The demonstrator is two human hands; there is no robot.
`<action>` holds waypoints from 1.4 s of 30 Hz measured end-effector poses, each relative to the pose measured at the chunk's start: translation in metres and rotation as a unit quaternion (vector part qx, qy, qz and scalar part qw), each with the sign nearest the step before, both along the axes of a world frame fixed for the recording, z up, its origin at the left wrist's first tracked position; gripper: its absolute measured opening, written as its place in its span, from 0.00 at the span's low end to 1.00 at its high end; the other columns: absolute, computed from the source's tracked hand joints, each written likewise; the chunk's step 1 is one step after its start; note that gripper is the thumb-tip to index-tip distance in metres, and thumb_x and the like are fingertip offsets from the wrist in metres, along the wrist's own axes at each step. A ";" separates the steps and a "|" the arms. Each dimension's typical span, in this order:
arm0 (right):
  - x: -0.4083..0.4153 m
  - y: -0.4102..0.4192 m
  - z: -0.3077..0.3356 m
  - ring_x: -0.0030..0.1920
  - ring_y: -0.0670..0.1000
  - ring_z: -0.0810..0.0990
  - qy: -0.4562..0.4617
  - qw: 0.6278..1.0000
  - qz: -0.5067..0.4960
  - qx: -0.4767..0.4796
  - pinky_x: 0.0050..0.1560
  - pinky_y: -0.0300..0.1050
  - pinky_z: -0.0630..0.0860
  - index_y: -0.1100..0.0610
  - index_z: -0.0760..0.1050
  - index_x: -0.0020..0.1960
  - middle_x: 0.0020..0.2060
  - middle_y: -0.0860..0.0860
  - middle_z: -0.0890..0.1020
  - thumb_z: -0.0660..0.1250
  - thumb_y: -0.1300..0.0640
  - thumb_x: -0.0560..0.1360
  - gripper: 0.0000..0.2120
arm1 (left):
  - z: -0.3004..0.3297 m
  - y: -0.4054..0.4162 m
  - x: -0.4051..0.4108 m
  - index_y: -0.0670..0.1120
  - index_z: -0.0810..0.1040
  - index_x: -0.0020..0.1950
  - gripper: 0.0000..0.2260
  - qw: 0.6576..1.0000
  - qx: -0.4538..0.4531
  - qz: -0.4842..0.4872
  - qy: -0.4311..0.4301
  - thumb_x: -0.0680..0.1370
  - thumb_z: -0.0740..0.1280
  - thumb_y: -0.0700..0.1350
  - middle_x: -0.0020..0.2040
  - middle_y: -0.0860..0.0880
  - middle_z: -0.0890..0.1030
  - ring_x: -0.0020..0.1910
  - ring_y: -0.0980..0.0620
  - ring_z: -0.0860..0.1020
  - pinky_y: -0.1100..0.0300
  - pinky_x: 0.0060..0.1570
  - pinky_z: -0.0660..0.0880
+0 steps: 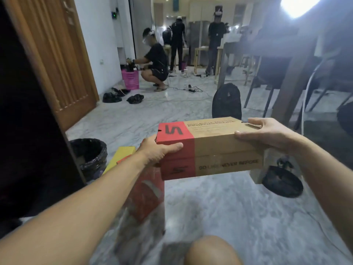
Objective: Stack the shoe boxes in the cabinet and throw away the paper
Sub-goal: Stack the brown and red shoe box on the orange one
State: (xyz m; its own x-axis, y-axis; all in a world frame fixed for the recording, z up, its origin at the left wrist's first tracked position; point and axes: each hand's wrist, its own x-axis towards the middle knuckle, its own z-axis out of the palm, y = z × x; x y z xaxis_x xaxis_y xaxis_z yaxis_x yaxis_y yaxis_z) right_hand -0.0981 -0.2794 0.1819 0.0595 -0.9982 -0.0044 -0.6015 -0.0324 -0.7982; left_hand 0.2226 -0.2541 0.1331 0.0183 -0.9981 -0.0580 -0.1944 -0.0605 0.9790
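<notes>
Now the left hand (160, 150) and right hand (261, 133) clasp the closed shoe box (210, 148) by its ends, lifted; next, probably swing it leftward into the dark cabinet (28, 131).

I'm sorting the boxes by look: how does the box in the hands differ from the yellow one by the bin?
The held shoe box is brown with a red end, up off the floor; the yellow box is plain yellow, lying low beside the bin, mostly hidden by the left hand.

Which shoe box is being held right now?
The brown cardboard shoe box with the red end, gripped by both hands; the yellow box and red box lie below.
</notes>
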 end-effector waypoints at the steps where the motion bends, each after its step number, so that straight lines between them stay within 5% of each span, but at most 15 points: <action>1: 0.008 0.005 0.006 0.54 0.46 0.80 -0.005 1.000 0.011 -0.008 0.46 0.38 0.76 0.55 0.67 0.73 0.63 0.48 0.76 0.80 0.34 0.53 0.54 | 0.006 0.011 0.009 0.50 0.80 0.54 0.19 1.000 -0.004 0.005 0.001 0.67 0.79 0.51 0.51 0.49 0.84 0.49 0.48 0.83 0.51 0.47 0.81; 5: 0.049 0.028 0.028 0.50 0.46 0.82 -0.019 0.998 0.063 -0.025 0.43 0.38 0.79 0.52 0.74 0.68 0.57 0.49 0.79 0.79 0.40 0.56 0.43 | 0.026 0.057 0.046 0.50 0.81 0.53 0.19 0.999 -0.011 0.043 0.022 0.67 0.76 0.58 0.50 0.48 0.85 0.46 0.48 0.83 0.50 0.48 0.79; 11: 0.115 0.058 0.041 0.52 0.51 0.82 -0.021 0.991 0.124 -0.048 0.53 0.50 0.81 0.49 0.77 0.64 0.57 0.50 0.80 0.80 0.31 0.39 0.55 | 0.043 0.132 0.102 0.50 0.82 0.55 0.24 0.993 -0.019 0.113 0.031 0.63 0.77 0.60 0.46 0.49 0.85 0.40 0.50 0.82 0.59 0.33 0.77; 15: 0.161 0.080 0.047 0.51 0.53 0.82 -0.026 0.983 0.176 -0.048 0.52 0.52 0.81 0.47 0.77 0.64 0.57 0.51 0.79 0.81 0.35 0.46 0.48 | 0.055 0.182 0.140 0.52 0.83 0.54 0.27 0.986 -0.018 0.167 0.007 0.60 0.78 0.62 0.48 0.50 0.86 0.51 0.46 0.83 0.44 0.56 0.77; 20: 0.217 0.108 0.057 0.48 0.55 0.83 -0.027 0.963 0.262 -0.051 0.44 0.51 0.84 0.50 0.78 0.63 0.57 0.54 0.78 0.81 0.56 0.60 0.32 | 0.080 0.246 0.186 0.51 0.81 0.56 0.21 0.969 -0.047 0.240 -0.032 0.66 0.77 0.58 0.52 0.53 0.84 0.51 0.55 0.80 0.57 0.49 0.75; 25: 0.285 0.140 0.071 0.47 0.54 0.82 -0.023 0.932 0.355 -0.064 0.37 0.41 0.82 0.54 0.76 0.65 0.53 0.51 0.78 0.78 0.63 0.66 0.29 | 0.100 0.304 0.228 0.50 0.79 0.59 0.29 0.933 -0.100 0.346 -0.015 0.62 0.78 0.61 0.56 0.55 0.81 0.59 0.53 0.75 0.55 0.65 0.67; 30: 0.350 0.161 0.098 0.51 0.53 0.80 -0.018 0.902 0.418 -0.110 0.41 0.44 0.83 0.50 0.76 0.64 0.56 0.51 0.77 0.77 0.60 0.67 0.27 | 0.127 0.338 0.260 0.48 0.77 0.65 0.29 0.862 -0.153 0.481 0.049 0.70 0.71 0.64 0.61 0.54 0.75 0.58 0.53 0.72 0.57 0.60 0.65; 33: 0.384 0.174 0.120 0.53 0.54 0.79 -0.033 0.884 0.445 -0.137 0.46 0.46 0.83 0.49 0.77 0.63 0.56 0.51 0.76 0.78 0.60 0.67 0.26 | 0.154 0.356 0.272 0.45 0.74 0.65 0.26 0.787 -0.199 0.575 0.103 0.73 0.69 0.60 0.59 0.50 0.74 0.53 0.53 0.71 0.59 0.54 0.66; 37: 0.427 0.189 0.144 0.51 0.50 0.79 -0.080 0.854 0.488 -0.165 0.43 0.41 0.81 0.51 0.76 0.64 0.55 0.49 0.76 0.77 0.61 0.67 0.27 | 0.190 0.384 0.286 0.44 0.76 0.41 0.12 0.629 -0.234 0.736 0.087 0.70 0.70 0.53 0.49 0.47 0.80 0.43 0.47 0.76 0.57 0.42 0.73; 39: 0.448 0.194 0.155 0.51 0.51 0.79 -0.095 0.840 0.503 -0.181 0.46 0.43 0.81 0.51 0.76 0.65 0.57 0.51 0.76 0.76 0.62 0.68 0.26 | 0.202 0.393 0.296 0.46 0.72 0.33 0.10 0.589 -0.258 0.760 0.094 0.68 0.69 0.49 0.40 0.47 0.79 0.41 0.45 0.79 0.55 0.41 0.78; 42: 0.483 0.196 0.169 0.50 0.57 0.80 -0.112 0.829 0.518 -0.177 0.43 0.51 0.84 0.51 0.75 0.67 0.56 0.54 0.76 0.74 0.64 0.71 0.26 | 0.218 0.403 0.306 0.47 0.70 0.31 0.09 0.551 -0.295 0.775 0.095 0.70 0.67 0.41 0.31 0.53 0.73 0.35 0.48 0.77 0.61 0.34 0.72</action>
State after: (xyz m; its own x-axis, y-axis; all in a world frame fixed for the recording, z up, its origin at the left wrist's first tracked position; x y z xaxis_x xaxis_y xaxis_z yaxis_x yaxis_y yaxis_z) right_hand 0.3852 -0.0829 0.3504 0.8460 -0.3472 0.4047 0.0577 -0.6949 -0.7168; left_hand 0.5285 0.1489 0.3516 0.9250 0.3605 0.1201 -0.2469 0.3299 0.9112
